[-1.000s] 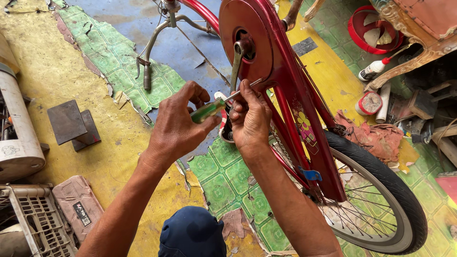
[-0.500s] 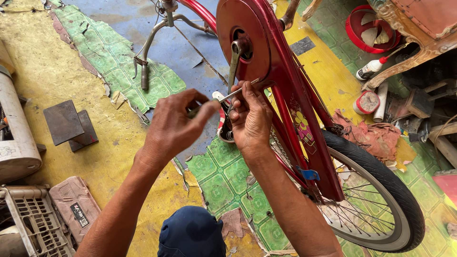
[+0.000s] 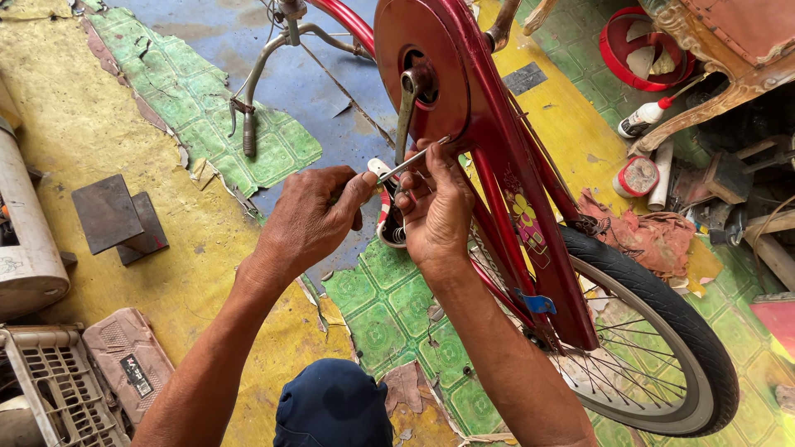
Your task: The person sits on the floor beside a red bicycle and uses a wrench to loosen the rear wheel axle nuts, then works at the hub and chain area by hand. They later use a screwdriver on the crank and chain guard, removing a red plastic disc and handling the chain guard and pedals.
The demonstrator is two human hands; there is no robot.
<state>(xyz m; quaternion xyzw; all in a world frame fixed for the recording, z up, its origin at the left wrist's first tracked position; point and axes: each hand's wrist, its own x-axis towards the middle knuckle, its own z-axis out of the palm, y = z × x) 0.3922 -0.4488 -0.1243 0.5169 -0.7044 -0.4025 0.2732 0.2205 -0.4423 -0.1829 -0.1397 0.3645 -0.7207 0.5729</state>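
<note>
Evidently mid-fastening: just below the red chain guard point(image 3: 422, 74), the left hand point(image 3: 310, 219) is closed around a screwdriver point(image 3: 406, 164), while the right hand point(image 3: 435, 207) pinches its tip. Next likely calls for steady turning pressure.

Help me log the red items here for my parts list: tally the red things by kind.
Red bicycle frame: 1
Red round chain cover: 1
Red bowl: 1
Red-lidded small tub: 1
Total: 4
</note>
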